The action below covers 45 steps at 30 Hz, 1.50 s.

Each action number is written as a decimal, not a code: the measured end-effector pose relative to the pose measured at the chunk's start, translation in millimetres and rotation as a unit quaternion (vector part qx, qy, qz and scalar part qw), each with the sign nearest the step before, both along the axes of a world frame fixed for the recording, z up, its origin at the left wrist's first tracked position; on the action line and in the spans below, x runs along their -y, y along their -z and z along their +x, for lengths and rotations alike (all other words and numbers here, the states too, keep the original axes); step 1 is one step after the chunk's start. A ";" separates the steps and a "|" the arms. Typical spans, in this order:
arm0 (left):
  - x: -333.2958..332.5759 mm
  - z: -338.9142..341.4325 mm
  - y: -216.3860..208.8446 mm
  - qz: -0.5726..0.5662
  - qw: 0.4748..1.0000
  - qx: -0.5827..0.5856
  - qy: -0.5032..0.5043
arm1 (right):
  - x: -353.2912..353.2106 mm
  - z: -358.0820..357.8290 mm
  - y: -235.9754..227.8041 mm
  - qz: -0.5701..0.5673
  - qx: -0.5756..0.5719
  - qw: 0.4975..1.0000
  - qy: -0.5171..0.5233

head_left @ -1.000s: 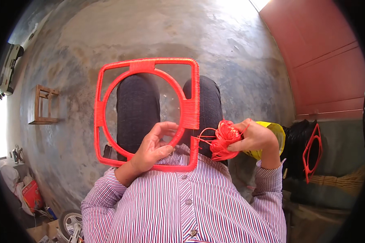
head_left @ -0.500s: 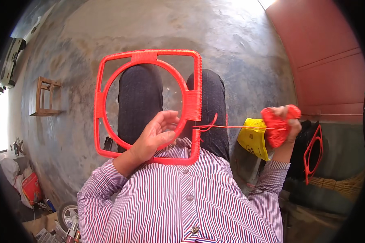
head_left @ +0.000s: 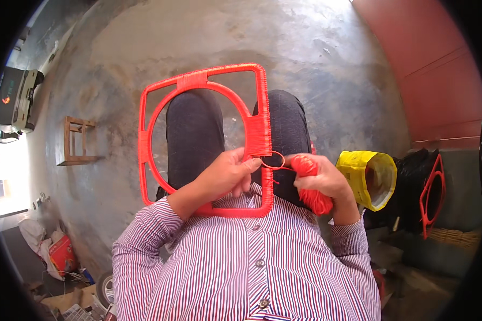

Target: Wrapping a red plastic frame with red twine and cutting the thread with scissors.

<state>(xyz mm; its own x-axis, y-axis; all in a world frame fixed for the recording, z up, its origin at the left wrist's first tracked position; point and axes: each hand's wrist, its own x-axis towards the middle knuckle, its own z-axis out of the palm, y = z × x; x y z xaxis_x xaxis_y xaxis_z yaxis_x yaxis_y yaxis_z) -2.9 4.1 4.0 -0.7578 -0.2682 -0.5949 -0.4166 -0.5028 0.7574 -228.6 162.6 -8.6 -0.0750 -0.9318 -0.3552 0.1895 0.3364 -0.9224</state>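
On my lap rests a red frame, a rounded square with a ring inside, its bars wound with red cord. At the right-hand bridge between ring and square, the winding stops partway. My left hand is closed there on the frame, its thumb by the start of the red cord. That cord forms a small loop and runs to my right hand. My right hand grips a bundle of red cord just right of the frame, over my right thigh. The fingertips of my left hand are partly hidden.
To my right stands an open yellow bag. Beyond it are a black bag and another red frame. A small wooden stool stands on the floor at left. A red panel borders the far right.
My right hand has come in leftward from beside the yellow bag with the cord bundle; the taut cord has slackened into a loop. My left hand has closed on the frame's right bridge.
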 end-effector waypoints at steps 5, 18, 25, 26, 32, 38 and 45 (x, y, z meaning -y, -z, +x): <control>4.3 -0.9 -14.6 0.009 0.999 0.037 0.024 | -6.3 -26.7 -4.8 0.023 -0.054 0.998 -0.017; 2.3 10.5 -17.8 0.111 0.994 -0.010 -0.020 | -51.9 -22.3 -2.4 0.029 -0.102 0.991 0.079; 1.3 15.5 2.0 0.157 0.987 -0.024 -0.005 | -46.7 -26.6 33.0 0.069 -0.070 0.986 0.135; 1.7 16.5 2.7 0.163 0.986 -0.023 -0.001 | -39.3 -30.6 32.0 0.085 -0.066 0.983 0.148; -3.3 19.5 6.9 0.147 0.980 -0.057 -0.119 | -4.8 -68.5 8.4 -0.097 -0.318 0.923 0.195; 11.9 56.5 66.7 0.176 0.943 -0.242 -0.144 | 38.9 12.6 -68.9 -0.316 -0.640 0.689 0.124; -7.4 42.9 34.4 0.187 0.922 -0.246 -0.236 | 39.5 62.0 -30.4 -0.383 -0.428 0.818 -0.026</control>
<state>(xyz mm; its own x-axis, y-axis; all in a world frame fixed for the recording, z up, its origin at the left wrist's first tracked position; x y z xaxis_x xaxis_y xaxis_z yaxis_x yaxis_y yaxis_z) 39.9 11.5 -30.4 -0.8121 -0.4822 -0.3286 0.2617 -0.8043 0.5335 -166.7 123.1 21.9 0.0553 -0.8663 0.4964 -0.6325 -0.4150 -0.6539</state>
